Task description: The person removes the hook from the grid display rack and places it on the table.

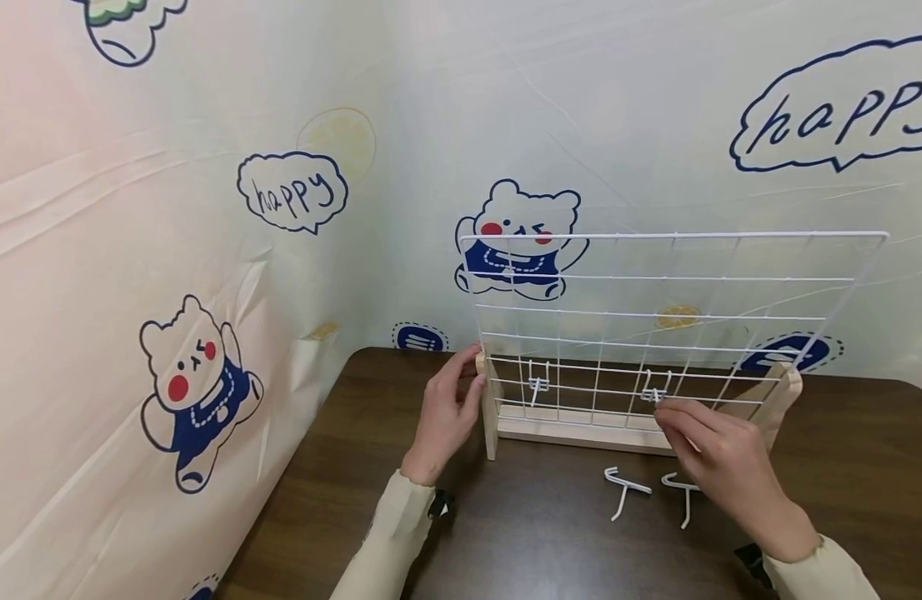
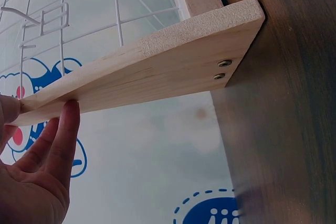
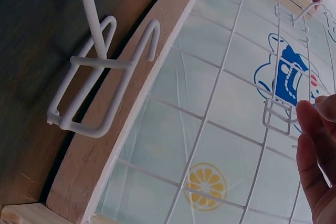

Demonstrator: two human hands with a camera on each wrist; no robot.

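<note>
A white wire grid rack [image 1: 674, 235] stands tilted in a pale wooden frame. My left hand [image 1: 446, 412] grips the upper end of the left wooden side panel [image 2: 157, 72], thumb on one face and fingers on the other. With thumb and fingertips, my right hand [image 1: 719, 454] pinches a white wire hook [image 1: 650, 395] that hangs on the lower part of the grid. A similar hook [image 1: 538, 384] hangs further left on the same rows. Two loose hooks, a nearer-left one [image 1: 623, 490] and another [image 1: 687, 504] partly behind my right hand, lie on the table before the rack.
The dark wooden table [image 1: 536, 533] carries the rack near its back edge. A wooden crossbar [image 1: 573, 427] joins the left side panel to the right side panel [image 1: 784, 396]. Behind and to the left hangs a pale cloth [image 1: 401, 208] printed with cartoon bears and lettering.
</note>
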